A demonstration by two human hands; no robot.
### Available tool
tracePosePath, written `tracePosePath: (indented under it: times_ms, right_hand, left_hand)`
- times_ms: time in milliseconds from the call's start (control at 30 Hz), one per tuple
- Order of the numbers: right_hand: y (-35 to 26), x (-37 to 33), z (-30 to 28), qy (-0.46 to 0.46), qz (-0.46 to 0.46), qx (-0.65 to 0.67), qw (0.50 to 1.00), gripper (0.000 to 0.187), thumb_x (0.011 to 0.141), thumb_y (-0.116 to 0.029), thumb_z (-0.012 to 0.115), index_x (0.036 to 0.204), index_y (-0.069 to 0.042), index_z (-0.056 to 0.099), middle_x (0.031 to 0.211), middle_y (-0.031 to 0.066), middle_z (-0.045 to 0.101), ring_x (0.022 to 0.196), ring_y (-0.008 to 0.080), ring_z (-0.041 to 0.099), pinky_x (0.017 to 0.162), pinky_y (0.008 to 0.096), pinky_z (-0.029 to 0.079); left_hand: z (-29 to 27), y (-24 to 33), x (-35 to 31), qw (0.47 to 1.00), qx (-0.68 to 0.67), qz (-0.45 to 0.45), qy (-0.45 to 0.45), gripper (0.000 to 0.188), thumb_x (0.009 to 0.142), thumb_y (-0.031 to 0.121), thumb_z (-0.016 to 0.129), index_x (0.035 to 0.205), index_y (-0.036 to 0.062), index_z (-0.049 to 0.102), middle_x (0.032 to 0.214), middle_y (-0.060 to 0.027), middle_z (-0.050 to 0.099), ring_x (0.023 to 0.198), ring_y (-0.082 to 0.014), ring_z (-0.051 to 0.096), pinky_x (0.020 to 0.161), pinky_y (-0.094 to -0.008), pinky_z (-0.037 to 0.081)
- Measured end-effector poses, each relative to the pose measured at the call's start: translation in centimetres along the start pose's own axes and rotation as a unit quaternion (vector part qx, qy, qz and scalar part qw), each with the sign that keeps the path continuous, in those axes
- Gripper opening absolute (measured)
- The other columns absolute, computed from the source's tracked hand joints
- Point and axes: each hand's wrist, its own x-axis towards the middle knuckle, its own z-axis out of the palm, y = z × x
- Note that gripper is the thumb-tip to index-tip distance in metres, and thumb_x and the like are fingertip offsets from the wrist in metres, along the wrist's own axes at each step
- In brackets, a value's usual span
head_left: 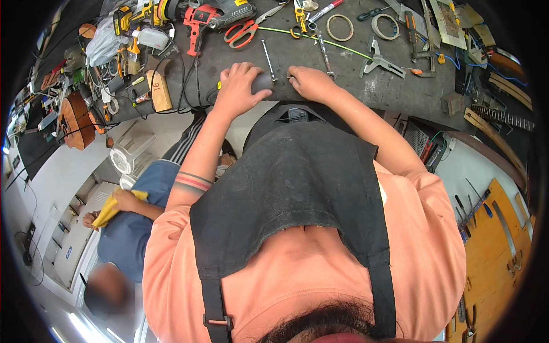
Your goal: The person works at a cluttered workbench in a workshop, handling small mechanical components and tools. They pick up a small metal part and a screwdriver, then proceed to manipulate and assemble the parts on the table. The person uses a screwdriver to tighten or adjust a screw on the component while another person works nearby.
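At the bench's near edge, my left hand point(240, 88) is closed round a dark grey rounded thing point(261, 83). Its grey side shows between thumb and fingers; the rest is covered. A bit of yellow shows by the outer side of this hand. A short way to the right, my right hand point(313, 84) has its fingertips pinched together just above the bench top. A small thin tip shows at the pinch, too small to name. A slim metal rod point(267, 59) lies on the bench between the hands, and a metal wrench point(326, 56) lies beyond the right hand.
Red-handled scissors point(241, 34), a red power tool point(200, 23), two tape rolls point(340, 27) and a caliper point(382, 64) lie on the dark bench point(354, 94). A wooden block point(158, 90) and black cables are at left. A person point(137, 194) holding a yellow cloth point(111, 208) is behind-left.
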Motion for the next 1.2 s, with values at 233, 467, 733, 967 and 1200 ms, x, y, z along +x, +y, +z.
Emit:
tracePosePath:
  times_ms: [233, 467, 733, 967, 1200]
  right_hand:
    - [-1.2, 2.3, 1.4, -0.017, -0.027, -0.029, 0.999, 0.023, 0.106, -0.022, 0.065, 0.116, -0.003, 0.07, 0.112, 0.0226, 0.078, 0.106, 0.0458, 0.074, 0.092, 0.0587, 0.058]
    - [-1.0, 1.9, 1.7, 0.008, -0.05, -0.012, 0.999, 0.019, 0.106, -0.019, 0.064, 0.111, -0.002, 0.07, 0.111, 0.0235, 0.078, 0.107, 0.0468, 0.074, 0.094, 0.0589, 0.058]
    - [-1.8, 2.0, 2.0, -0.032, -0.033, 0.05, 0.998, 0.026, 0.105, -0.009, 0.062, 0.126, 0.004, 0.069, 0.13, 0.0294, 0.071, 0.128, 0.0475, 0.067, 0.111, 0.0555, 0.053]
    - [0.1, 2.0, 2.9, -0.013, 0.067, 0.275, 0.959, 0.031, 0.104, -0.006, 0.069, 0.134, 0.002, 0.066, 0.126, 0.0248, 0.075, 0.122, 0.0419, 0.072, 0.109, 0.0484, 0.056]
    - [-0.9, 1.8, 1.9, -0.051, 0.157, 0.389, 0.906, 0.029, 0.104, -0.006, 0.074, 0.131, 0.001, 0.066, 0.113, 0.0118, 0.078, 0.078, 0.0164, 0.074, 0.066, 0.034, 0.058]
  left_hand:
    - [1.8, -0.9, -0.1, 0.998, 0.03, 0.005, -0.047, 0.086, 0.078, 0.043, 0.096, 0.153, 0.0174, 0.061, 0.134, -0.0075, 0.065, 0.133, -0.0307, 0.06, 0.11, -0.0526, 0.044]
    - [0.5, 0.0, 2.0, 0.993, -0.006, -0.021, -0.112, 0.101, 0.075, 0.036, 0.098, 0.164, 0.022, 0.052, 0.142, -0.0113, 0.062, 0.136, -0.034, 0.062, 0.105, -0.0535, 0.052]
    - [2.3, -0.9, 3.1, 0.992, -0.017, 0.013, -0.125, 0.085, 0.075, 0.032, 0.094, 0.148, 0.0116, 0.057, 0.135, -0.0133, 0.061, 0.133, -0.0359, 0.064, 0.105, -0.051, 0.054]
    - [2.0, -0.9, 3.2, 0.991, -0.028, 0.026, -0.131, 0.076, 0.076, 0.028, 0.092, 0.142, 0.0102, 0.06, 0.131, -0.0118, 0.062, 0.133, -0.0317, 0.063, 0.106, -0.0495, 0.053]
    - [2.0, -1.2, 3.2, 0.989, -0.023, 0.028, -0.141, 0.081, 0.077, 0.034, 0.093, 0.146, 0.0101, 0.058, 0.135, -0.013, 0.061, 0.132, -0.0344, 0.063, 0.106, -0.049, 0.053]
